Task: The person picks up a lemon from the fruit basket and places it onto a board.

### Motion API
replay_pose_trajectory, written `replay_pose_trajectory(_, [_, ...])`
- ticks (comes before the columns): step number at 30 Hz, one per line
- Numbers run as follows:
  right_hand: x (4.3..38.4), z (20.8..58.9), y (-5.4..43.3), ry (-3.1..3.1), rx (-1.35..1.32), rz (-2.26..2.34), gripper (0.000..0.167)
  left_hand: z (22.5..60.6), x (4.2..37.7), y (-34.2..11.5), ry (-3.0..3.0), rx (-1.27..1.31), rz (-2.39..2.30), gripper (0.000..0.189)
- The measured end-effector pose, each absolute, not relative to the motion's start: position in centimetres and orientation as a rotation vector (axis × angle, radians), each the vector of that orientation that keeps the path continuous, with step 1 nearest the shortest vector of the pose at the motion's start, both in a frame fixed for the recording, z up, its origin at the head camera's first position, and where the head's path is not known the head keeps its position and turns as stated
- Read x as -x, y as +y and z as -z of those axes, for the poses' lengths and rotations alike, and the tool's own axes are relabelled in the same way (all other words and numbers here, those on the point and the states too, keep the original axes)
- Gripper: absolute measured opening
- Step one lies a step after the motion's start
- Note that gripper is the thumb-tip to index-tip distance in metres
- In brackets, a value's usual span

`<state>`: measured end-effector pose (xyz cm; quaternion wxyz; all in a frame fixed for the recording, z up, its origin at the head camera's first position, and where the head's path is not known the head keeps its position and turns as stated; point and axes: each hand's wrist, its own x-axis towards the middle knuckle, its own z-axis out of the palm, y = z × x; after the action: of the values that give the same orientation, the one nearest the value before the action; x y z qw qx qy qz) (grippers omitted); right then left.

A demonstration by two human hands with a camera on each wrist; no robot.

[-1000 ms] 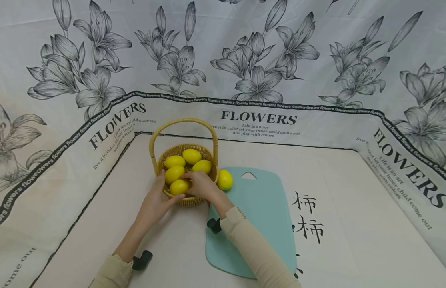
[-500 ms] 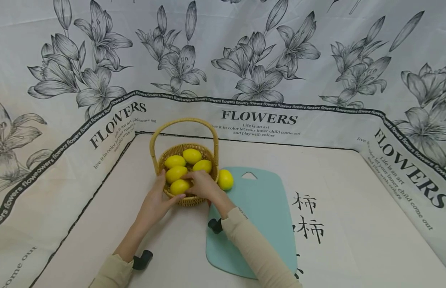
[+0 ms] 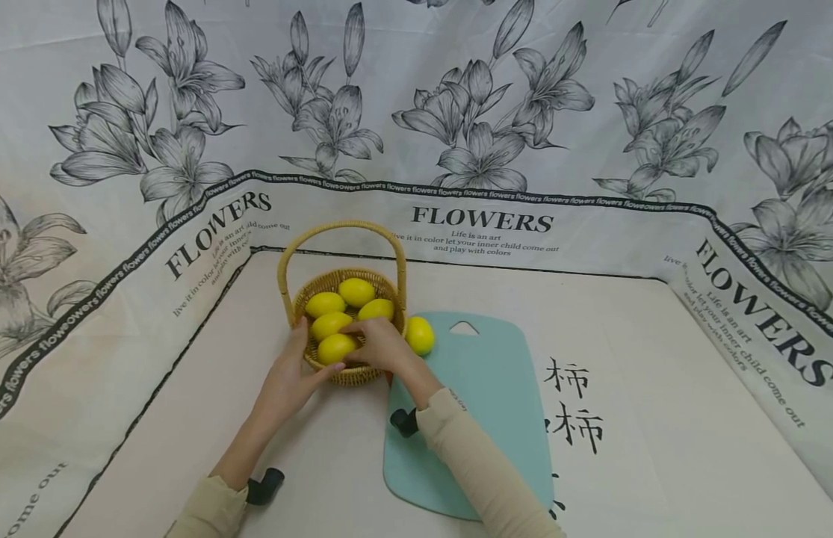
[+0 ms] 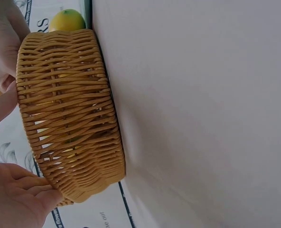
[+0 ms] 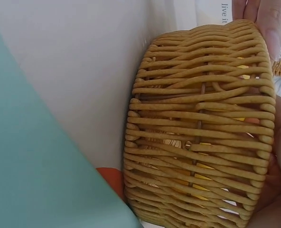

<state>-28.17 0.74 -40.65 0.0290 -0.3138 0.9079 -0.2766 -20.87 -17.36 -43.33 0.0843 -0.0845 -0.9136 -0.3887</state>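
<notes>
A woven basket with a tall arched handle holds several yellow lemons. My left hand grips the basket's front left rim, thumb along the front and fingers at the left side. Reaching in over the front right rim, my right hand has its curled fingers at the right end of the front lemon. One fingertip meets the lemon behind it. In both wrist views the basket's wicker wall hides most of the lemons and the right fingertips.
One more lemon lies outside, between the basket and a light blue cutting board on the right. Printed cloth with flowers and lettering covers the table and walls. A small orange-red patch shows beside the board.
Inside the basket, the lemon behind the front one has shifted slightly right, towards the right hand's fingers. Both hands stay nearly in place.
</notes>
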Motion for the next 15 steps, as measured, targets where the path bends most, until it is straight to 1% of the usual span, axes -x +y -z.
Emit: replay_pose_trajectory(15, [28.11, 40.18, 1.76, 2.846, 0.938, 0.930, 0.049, 43.34, 20.91, -17.25, -2.731, 0.249, 1.154, 0.105])
